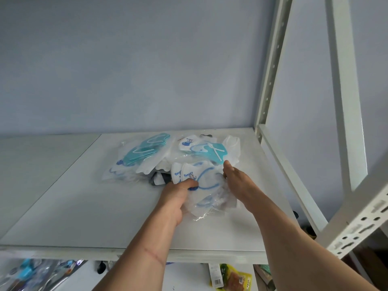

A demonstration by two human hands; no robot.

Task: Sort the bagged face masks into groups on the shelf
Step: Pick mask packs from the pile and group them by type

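Bagged white masks (201, 181), long axis toward the wall, gripped by left hand (178, 196); right hand (237, 181) flat alongside.

The left hand's fingers (192, 183) curl out of sight under the bagged mask (206, 179) — the lower shelf's packets (42, 271) are blurred, cut off.
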